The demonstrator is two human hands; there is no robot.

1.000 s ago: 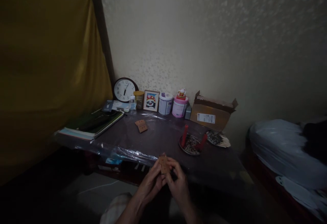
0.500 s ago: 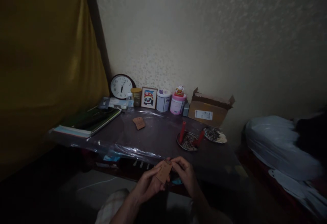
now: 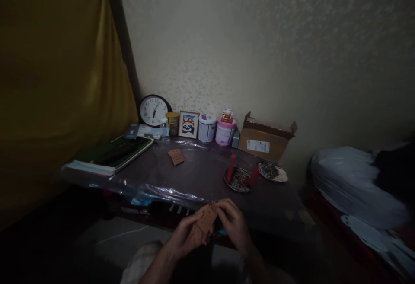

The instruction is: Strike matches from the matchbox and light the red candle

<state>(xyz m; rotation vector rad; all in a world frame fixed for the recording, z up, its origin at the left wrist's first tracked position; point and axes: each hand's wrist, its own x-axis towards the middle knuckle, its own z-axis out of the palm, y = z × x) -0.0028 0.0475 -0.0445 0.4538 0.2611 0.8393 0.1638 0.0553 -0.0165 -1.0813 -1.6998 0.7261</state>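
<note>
My left hand [image 3: 189, 235] pinches a small brown card [image 3: 206, 220], thumb on top and fingers beneath, while my right hand [image 3: 235, 223] pinches it at the far corner. Over the head camera feed, I see both hands and the card just in front of the near edge of a dark tabletop [image 3: 191, 180], where a clear plastic cover [image 3: 171, 193] wrinkles along the rim. A second piece of brown card [image 3: 176, 157] lies flat farther in, well apart from my fingers. Between it and a metal plate [image 3: 238, 188] to the right, I have a broad stretch of tabletop to move across. On that plate one red candle [image 3: 231, 169] stands nearly upright; another [image 3: 253, 176] leans at the right side. Just beyond, a dish of pale, dark-tipped sticks [image 3: 272, 171] sits near the tabletop's right side. A stack of books [image 3: 113, 156] takes up the left end. Along the wall I make out a clock [image 3: 154, 110], a framed panda picture [image 3: 188, 125], two tubs [image 3: 207, 129] and a cardboard box [image 3: 267, 139], which bound my reach at the back.
</note>
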